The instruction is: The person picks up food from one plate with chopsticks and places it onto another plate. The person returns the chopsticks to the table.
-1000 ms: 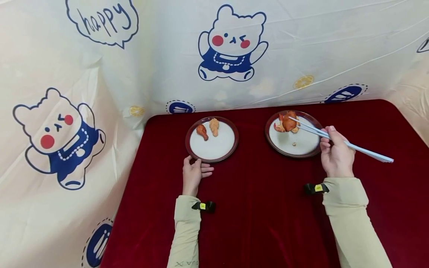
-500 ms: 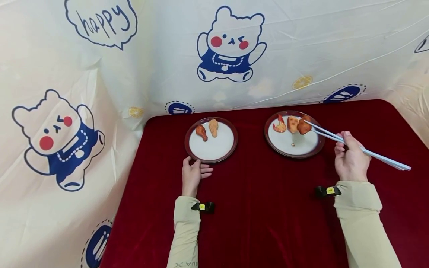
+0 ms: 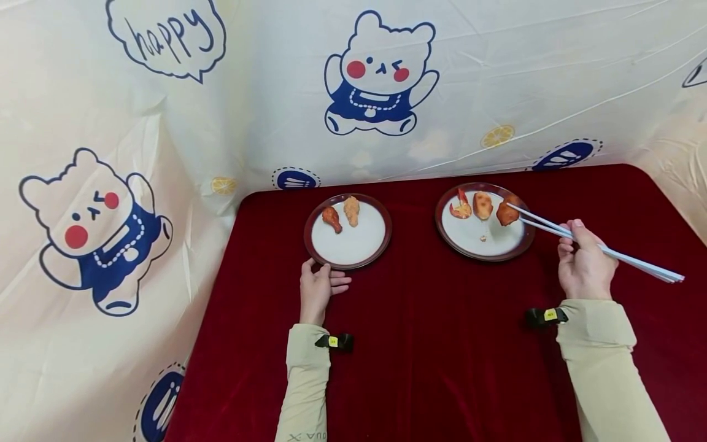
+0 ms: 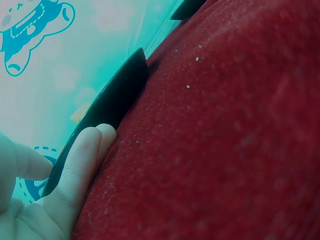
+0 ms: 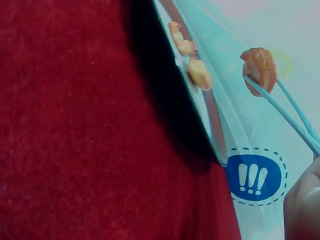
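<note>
My right hand (image 3: 587,263) grips a pair of pale blue chopsticks (image 3: 552,228). Their tips pinch a glossy brown piece of fried chicken (image 3: 508,211), held above the right side of the brown-rimmed right plate (image 3: 486,250). The right wrist view shows this chicken piece (image 5: 260,71) raised off the plate. On that plate lie a red-and-yellow shrimp-like piece (image 3: 461,205) and a golden oval piece (image 3: 483,205). My left hand (image 3: 317,288) holds the near rim of the left plate (image 3: 345,265); the left wrist view shows the thumb and fingers (image 4: 82,155) on opposite sides of the rim.
A brown drumstick (image 3: 332,219) and a pale, crumbly fried drumstick (image 3: 351,210) sit on the left plate's far part. A small crumb (image 3: 483,238) lies on the right plate. Red cloth (image 3: 425,344) covers the table, with a printed white curtain (image 3: 469,110) behind it.
My right hand has moved right with the chopsticks and fried chicken piece, away from the shrimp-like and golden pieces, which now show plainly. My left hand stays at its plate's rim.
</note>
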`<action>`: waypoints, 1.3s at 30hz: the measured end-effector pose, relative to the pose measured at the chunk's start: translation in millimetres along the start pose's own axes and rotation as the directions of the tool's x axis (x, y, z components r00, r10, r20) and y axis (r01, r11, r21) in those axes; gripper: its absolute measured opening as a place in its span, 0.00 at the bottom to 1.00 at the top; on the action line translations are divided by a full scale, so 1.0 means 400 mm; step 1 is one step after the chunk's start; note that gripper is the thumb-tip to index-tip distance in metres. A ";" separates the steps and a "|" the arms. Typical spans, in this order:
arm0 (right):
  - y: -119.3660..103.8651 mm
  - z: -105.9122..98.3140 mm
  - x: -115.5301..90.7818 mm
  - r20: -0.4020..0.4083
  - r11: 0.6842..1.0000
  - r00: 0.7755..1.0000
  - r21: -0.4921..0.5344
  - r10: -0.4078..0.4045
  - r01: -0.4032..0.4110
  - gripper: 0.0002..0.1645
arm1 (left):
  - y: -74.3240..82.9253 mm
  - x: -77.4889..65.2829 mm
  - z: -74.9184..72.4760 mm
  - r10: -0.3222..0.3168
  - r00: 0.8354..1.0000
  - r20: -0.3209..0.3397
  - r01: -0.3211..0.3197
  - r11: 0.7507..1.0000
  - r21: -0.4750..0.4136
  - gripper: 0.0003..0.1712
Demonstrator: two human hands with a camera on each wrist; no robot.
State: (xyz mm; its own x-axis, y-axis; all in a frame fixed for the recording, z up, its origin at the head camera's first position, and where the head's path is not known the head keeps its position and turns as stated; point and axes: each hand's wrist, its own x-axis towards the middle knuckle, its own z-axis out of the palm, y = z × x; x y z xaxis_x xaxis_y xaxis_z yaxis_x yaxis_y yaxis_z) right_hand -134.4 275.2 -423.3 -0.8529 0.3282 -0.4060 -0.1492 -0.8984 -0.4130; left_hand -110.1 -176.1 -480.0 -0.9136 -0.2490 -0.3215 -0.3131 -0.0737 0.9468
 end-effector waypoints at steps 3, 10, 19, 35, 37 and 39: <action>0.000 -0.006 0.004 -0.010 1.000 1.000 -0.013 0.002 -0.002 0.03 | -0.012 0.006 -0.001 0.016 1.000 -0.007 -0.016 1.000 0.004 0.32; 0.001 -0.009 0.013 -0.017 0.990 1.000 -0.142 -0.018 0.015 0.03 | -0.017 0.009 -0.002 0.027 0.999 -0.023 -0.027 1.000 0.004 0.31; 0.002 -0.003 0.031 -0.056 0.968 0.997 -0.248 -0.060 0.044 0.04 | -0.016 0.006 -0.001 0.023 0.999 -0.033 -0.022 1.000 0.006 0.31; 0.010 0.002 0.053 -0.071 0.957 0.993 -0.281 -0.096 0.072 0.04 | -0.007 0.003 -0.001 0.005 1.000 -0.013 -0.005 1.000 -0.003 0.32; 0.009 0.002 0.053 -0.069 0.955 0.994 -0.287 -0.091 0.067 0.05 | -0.007 0.003 0.000 0.006 1.000 -0.016 -0.006 1.000 0.000 0.32; 0.007 0.003 0.053 -0.065 0.955 0.994 -0.291 -0.084 0.062 0.06 | -0.008 0.004 0.000 0.010 1.000 -0.019 -0.010 1.000 0.005 0.32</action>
State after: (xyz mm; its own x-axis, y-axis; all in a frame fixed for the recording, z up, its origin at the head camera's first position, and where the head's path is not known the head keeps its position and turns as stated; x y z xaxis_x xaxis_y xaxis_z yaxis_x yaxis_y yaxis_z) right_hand -153.5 279.4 -432.2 -0.8031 0.4208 -0.4219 -0.0492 -0.7524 -0.6568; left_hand -110.5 -176.2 -483.7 -0.9118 -0.2676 -0.3113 -0.3049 -0.0663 0.9501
